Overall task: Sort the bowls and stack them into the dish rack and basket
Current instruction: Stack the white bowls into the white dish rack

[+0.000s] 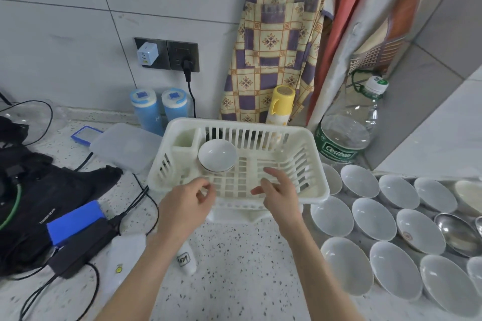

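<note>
A white slatted dish rack stands on the speckled counter. One small white bowl leans in its left half, beside a cutlery cup. My left hand hovers at the rack's front edge with loosely curled fingers, holding nothing. My right hand reaches over the front rim into the rack, fingers relaxed and empty. Several white bowls lie in rows on the counter at the right, with a steel bowl among them.
A large water bottle and a yellow cup stand behind the rack. Two blue jars and a plastic lid sit at back left. Black bag, blue box, power brick and cables fill the left.
</note>
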